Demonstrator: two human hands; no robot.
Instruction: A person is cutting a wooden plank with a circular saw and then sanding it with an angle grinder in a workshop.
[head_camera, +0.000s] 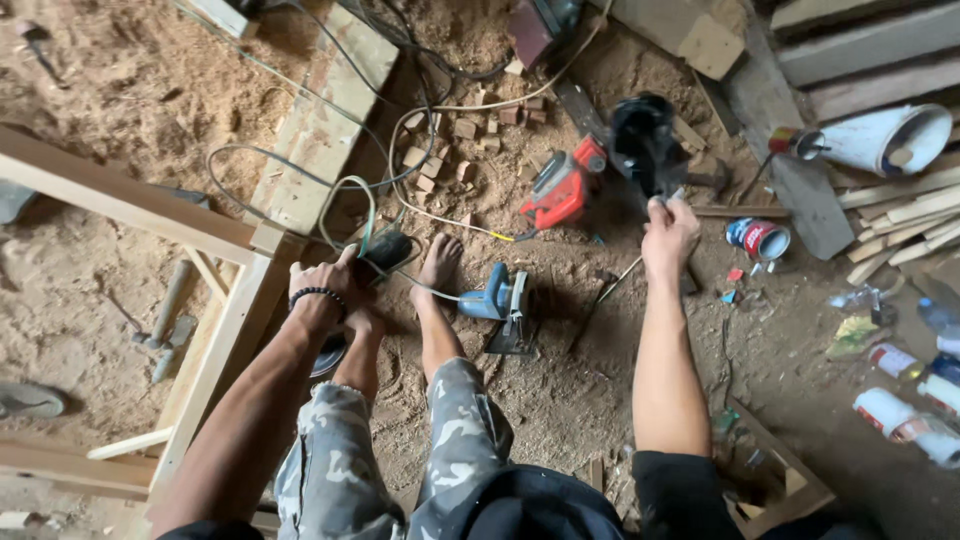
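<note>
The left hand (322, 290) was clamped on a black sander (385, 250) beside the wooden frame (235, 300) — the right hand (668, 235), its grip closed, held a black power tool (645, 145) off the sawdust floor (560, 400).

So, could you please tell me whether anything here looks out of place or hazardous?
Yes. Cables lie tangled across the sawdust-covered floor, looping right by the bare foot and the blue power tool. Small wood offcuts are scattered loose. The left hand grips a black tool; the right hand reaches toward another.
</note>
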